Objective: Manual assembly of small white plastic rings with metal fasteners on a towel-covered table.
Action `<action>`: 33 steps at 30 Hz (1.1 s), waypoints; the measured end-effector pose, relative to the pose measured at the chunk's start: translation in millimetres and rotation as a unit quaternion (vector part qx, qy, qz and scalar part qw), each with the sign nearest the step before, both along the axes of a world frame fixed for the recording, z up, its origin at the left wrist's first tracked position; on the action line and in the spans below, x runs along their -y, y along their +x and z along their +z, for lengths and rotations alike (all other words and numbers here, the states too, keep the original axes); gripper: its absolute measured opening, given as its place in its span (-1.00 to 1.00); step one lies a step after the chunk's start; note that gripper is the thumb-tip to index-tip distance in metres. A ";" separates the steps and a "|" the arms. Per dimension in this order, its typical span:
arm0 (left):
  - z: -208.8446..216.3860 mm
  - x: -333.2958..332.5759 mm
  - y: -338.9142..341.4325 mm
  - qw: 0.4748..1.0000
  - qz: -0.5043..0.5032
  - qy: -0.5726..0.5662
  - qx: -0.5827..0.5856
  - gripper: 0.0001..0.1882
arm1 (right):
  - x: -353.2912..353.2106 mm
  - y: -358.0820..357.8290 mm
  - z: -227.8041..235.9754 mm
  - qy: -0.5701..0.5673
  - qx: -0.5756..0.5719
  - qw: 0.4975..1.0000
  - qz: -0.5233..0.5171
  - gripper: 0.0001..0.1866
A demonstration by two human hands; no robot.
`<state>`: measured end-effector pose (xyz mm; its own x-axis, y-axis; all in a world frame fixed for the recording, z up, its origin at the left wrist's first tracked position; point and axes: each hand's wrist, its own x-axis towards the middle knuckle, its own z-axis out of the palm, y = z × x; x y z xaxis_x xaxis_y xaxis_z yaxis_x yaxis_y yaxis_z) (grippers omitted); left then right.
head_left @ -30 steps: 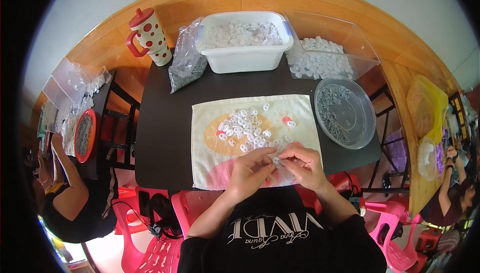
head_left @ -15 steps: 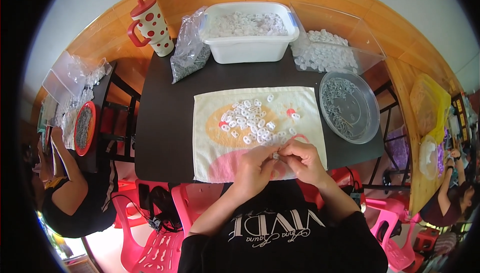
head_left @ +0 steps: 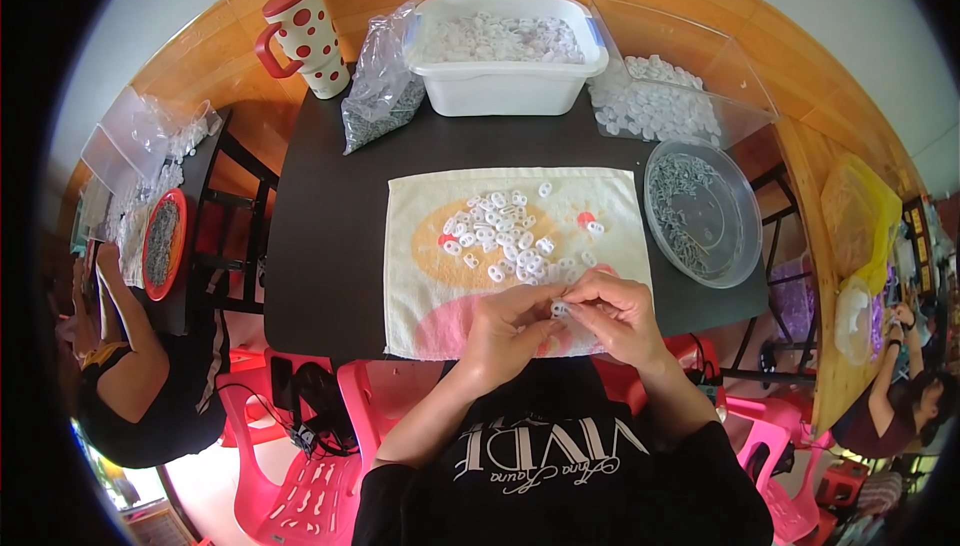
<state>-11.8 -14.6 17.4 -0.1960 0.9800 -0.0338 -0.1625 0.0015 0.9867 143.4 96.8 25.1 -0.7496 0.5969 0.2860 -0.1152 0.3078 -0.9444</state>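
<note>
Over the front edge of a patterned cloth (head_left: pixel 410 276), my two hands meet with fingertips together. Between them sits a small white two-holed plastic piece (head_left: pixel 559 310). My left hand (head_left: pixel 505 334) is closed, with thumb and forefinger pinching that piece from its left side. My right hand (head_left: pixel 618 318) is closed too, thumb and forefinger pinched at the same piece; anything tiny inside that pinch is hidden. Just beyond, a loose pile of similar white pieces (head_left: pixel 492 224) is spread on the cloth, a few lying apart from it.
A round clear tray (head_left: pixel 738 236) of small grey metal parts stands right. Behind are a spotted tumbler (head_left: pixel 318 56), a plastic bag (head_left: pixel 382 101), a white tub (head_left: pixel 505 91) and a clear bin (head_left: pixel 655 111) of white pieces. Other people (head_left: pixel 140 366) sit at tables either side.
The view has shifted slightly. Both hands stay together at the cloth's front edge; the fingers have moved a little around the white piece, which now shows more clearly.
</note>
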 end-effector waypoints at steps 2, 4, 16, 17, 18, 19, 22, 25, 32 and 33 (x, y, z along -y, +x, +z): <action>-2.9 -0.1 0.1 1.000 0.008 0.006 -0.001 -0.60 | 0.2 -0.2 -3.4 -0.020 -0.005 1.000 -0.015 -0.90; -5.8 -0.7 0.3 1.000 0.014 0.013 -0.003 -0.61 | -1.4 -0.9 -3.6 0.015 -0.005 1.000 -0.019 -0.90; -8.1 -0.6 4.0 0.994 0.030 0.006 0.109 -0.64 | 2.3 -1.4 1.0 0.022 -0.004 1.000 -0.019 -0.89; -7.9 0.1 5.0 0.994 0.036 0.022 0.103 -0.64 | 2.9 -1.8 1.1 0.021 -0.011 1.000 -0.021 -0.89; -7.7 0.8 6.2 0.994 0.041 0.040 0.096 -0.64 | 3.4 -1.4 1.4 0.022 -0.011 0.999 -0.021 -0.89; -8.3 2.1 7.7 0.994 0.042 0.041 0.095 -0.64 | 3.6 -1.2 1.6 0.027 -0.016 0.999 -0.013 -0.89; -9.0 4.0 11.0 0.992 0.070 0.057 0.092 -0.65 | 3.4 -2.2 5.7 0.039 -0.017 0.999 -0.004 -0.89; -8.4 4.0 11.6 0.992 0.070 0.061 0.083 -0.66 | 0.5 -1.3 3.2 0.068 -0.009 0.998 0.004 -0.88; -17.1 -3.8 7.2 0.903 0.115 0.144 -0.388 -0.65 | -1.2 0.5 -15.9 0.112 0.052 0.992 -0.004 -0.75; -17.8 -4.7 8.2 0.879 0.129 0.158 -0.430 -0.66 | -2.1 -0.2 -17.6 0.111 0.052 0.992 -0.002 -0.75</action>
